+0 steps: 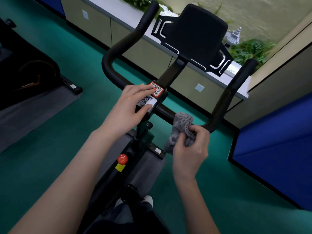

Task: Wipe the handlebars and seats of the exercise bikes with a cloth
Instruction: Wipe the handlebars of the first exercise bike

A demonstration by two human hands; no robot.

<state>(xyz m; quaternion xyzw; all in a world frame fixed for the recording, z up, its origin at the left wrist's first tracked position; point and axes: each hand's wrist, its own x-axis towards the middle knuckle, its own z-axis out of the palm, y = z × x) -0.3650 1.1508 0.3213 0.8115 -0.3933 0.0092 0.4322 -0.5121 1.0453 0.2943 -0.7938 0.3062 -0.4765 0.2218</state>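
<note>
A black exercise bike stands in front of me, its U-shaped handlebar curving up at left and right. My left hand rests flat, fingers straight, on the handlebar's centre block with its QR stickers. My right hand pinches a grey knitted cloth, which lies against the lower right stretch of the handlebar. The tablet holder rises behind the bar. The seat is not in view.
A red knob sits on the bike frame below. A second bike stands at left on a grey mat. Green floor all around, a blue padded block at right, a low ledge with plants behind.
</note>
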